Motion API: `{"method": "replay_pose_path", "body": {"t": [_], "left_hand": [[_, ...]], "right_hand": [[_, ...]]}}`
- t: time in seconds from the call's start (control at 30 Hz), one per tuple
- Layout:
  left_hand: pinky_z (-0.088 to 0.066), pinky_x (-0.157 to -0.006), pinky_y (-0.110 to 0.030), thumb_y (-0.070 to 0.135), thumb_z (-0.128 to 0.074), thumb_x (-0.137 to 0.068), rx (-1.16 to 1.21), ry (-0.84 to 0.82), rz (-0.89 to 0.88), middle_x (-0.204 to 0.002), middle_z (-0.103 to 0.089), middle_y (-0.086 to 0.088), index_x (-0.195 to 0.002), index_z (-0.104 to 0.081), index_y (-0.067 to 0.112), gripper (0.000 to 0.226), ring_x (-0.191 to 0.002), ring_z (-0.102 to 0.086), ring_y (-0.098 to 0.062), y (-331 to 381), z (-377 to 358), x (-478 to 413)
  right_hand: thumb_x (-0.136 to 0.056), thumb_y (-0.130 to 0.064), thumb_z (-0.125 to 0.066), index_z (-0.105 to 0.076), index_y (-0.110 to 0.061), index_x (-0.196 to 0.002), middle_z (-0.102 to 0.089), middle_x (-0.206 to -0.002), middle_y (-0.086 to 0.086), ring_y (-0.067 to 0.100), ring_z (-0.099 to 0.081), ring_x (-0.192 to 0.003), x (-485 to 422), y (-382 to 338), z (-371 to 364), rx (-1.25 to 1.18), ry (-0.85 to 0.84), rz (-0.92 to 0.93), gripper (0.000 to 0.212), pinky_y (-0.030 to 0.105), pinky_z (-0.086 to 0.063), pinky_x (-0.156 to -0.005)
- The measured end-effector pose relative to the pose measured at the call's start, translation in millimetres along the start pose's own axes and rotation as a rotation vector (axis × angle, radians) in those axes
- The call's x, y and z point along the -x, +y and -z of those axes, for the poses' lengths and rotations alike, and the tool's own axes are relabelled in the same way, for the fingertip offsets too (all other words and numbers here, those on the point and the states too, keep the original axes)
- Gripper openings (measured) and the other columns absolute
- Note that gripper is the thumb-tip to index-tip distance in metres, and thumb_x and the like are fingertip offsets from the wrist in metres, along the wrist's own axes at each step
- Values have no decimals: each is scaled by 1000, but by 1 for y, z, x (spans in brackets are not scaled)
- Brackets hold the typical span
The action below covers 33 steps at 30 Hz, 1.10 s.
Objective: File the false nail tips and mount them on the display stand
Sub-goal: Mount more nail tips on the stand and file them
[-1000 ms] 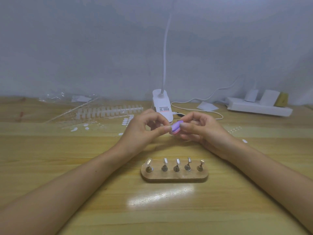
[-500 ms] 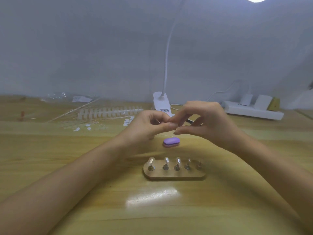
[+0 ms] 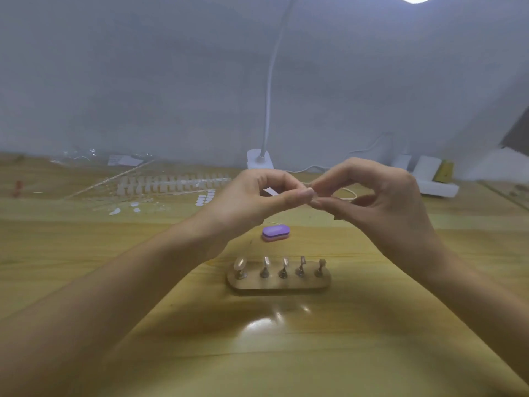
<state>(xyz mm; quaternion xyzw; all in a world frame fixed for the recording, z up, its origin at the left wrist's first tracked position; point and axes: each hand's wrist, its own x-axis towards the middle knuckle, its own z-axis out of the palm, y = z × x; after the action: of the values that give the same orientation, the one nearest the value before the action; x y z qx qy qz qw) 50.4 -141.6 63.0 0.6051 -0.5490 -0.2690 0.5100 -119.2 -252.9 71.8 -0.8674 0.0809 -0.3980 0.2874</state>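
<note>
Both hands are up over the bench (image 3: 286, 353), fingertips meeting! The left hand (image 3: 257, 196) and the right hand (image 3: 380, 202) pinch thumb to forefinger on something tiny, presumably a nail tip (image 3: 311, 196), though it's too small to make out. The display stand (image 3: 279, 283) sits straight below and nearer the person, with its long axis running left to right. The purple file block (image 3: 276, 234) lies between hands and stand. Both hands look about equally close.
</note>
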Motion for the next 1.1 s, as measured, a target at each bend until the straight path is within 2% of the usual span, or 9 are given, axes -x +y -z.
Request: {"method": "replay_pose_path", "body": {"t": [0.07, 0.17, 0.27, 0.4, 0.47, 0.53, 0.7, 0.87, 1.1], "left_hand": [[-47, -65, -10, 63, -73, -58, -147, -91, 55, -88, -70, 21, -98, -63, 34, 50, -73, -60, 2, -2, -2, 1], [-49, -82, -20, 48, -88, -60, -359, -247, 121, -94, -69, 24, -110, -47, 43, 65, -87, -59, 8, -13, -13, 11], [-51, -83, -32, 36, -84, -70, -463, -151, 60, -91, -66, 27, -112, -42, 47, 60, -87, -60, 3, -22, -23, 23], [-31, -81, -24, 44, -73, -74, -599, -19, -81, -87, -65, 28, -118, -38, 51, 57, -91, -54, 5, -22, -31, 30], [-24, -82, -27, 53, -64, -76, -617, 22, -114, -84, -65, 25, -121, -38, 50, 53, -95, -53, 4, -21, -35, 32], [-21, -83, -27, 51, -64, -78, -613, 52, -126, -81, -64, 24, -124, -38, 48, 53, -100, -54, 3, -23, -38, 33], [-19, -81, -27, 69, -50, -62, -561, 48, -103, -79, -66, 25, -126, -38, 47, 69, -114, -51, 0, -23, -39, 32], [-18, -81, -26, 66, -52, -64, -573, 55, -88, -77, -66, 24, -128, -38, 46, 69, -115, -50, 2, -24, -39, 32], [-17, -82, -26, 59, -56, -69, -588, 73, -76, -76, -67, 25, -129, -37, 46, 64, -116, -48, 3, -25, -39, 31]], "right_hand": [[-78, -22, -82, -75, -22, -85, -73, -83, -15, 8, -70, -86, 7, 4, 5, 24, -17, -54, 10, 22, -57, -60], [-75, -21, -84, -76, -27, -80, -74, -81, -16, 4, -68, -86, 23, 13, 4, 110, -171, -162, 12, 14, -49, -61], [-75, -19, -84, -76, -30, -79, -73, -78, -21, 6, -63, -88, 33, 17, -3, 157, -266, -186, 14, 10, -42, -63], [-74, -29, -84, -73, -40, -77, -69, -79, -29, 9, -56, -88, 37, 16, -9, 256, -278, -142, 15, 12, -38, -62], [-74, -33, -83, -72, -41, -76, -68, -79, -31, 10, -55, -87, 39, 15, -12, 267, -277, -137, 13, 15, -36, -62], [-73, -36, -81, -72, -41, -76, -68, -80, -31, 11, -55, -87, 40, 16, -13, 256, -267, -137, 11, 17, -36, -62], [-72, -35, -82, -73, -39, -75, -68, -81, -31, 11, -54, -87, 42, 16, -16, 255, -245, -130, 11, 19, -35, -63], [-71, -34, -83, -74, -38, -75, -69, -80, -27, 11, -54, -86, 43, 16, -17, 269, -234, -138, 11, 23, -37, -62], [-68, -44, -76, -76, -38, -76, -69, -78, -21, 9, -54, -87, 44, 18, -20, 261, -203, -168, 10, 29, -43, -63]]}}
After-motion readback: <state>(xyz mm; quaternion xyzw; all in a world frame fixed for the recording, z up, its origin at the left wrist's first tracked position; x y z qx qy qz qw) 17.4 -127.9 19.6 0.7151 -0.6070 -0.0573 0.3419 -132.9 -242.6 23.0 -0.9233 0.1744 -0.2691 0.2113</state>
